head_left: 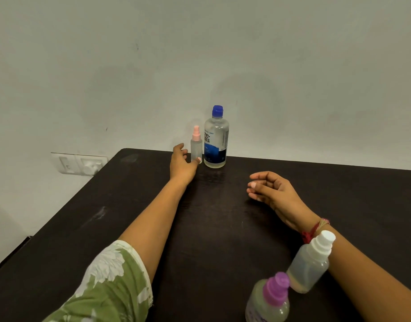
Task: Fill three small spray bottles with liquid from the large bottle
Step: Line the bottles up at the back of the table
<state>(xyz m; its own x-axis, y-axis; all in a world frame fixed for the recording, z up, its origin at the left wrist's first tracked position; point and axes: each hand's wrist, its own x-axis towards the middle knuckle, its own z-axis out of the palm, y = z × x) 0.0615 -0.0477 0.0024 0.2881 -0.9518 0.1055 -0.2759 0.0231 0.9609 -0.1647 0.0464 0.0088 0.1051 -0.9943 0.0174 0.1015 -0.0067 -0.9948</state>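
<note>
Pink spray bottle (pixel 196 145) stands at nine o'clock of the big bottle (pixel 216 140), the wide left hand (pixel 182 162) touching it, the right hand (pixel 269 189) loose and empty.

One head-worn wide-angle view, facing forward and down across the dark brown table (pixel 223 228) to the pale grey wall (pixel 199 54). The purple-capped translucent plastic bottle (pixel 269 303) stands closest, at the lower edge; the large clear blue-capped bottle (pixel 216 140) stands at the far edge.

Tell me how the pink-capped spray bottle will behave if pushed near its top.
The pink-capped spray bottle is tall and slim on a small base, so it would probably tip rather than slide. It is small and plastic-looking, so likely light. It stands close beside the large bottle, so tipping that way might knock against it.
</note>
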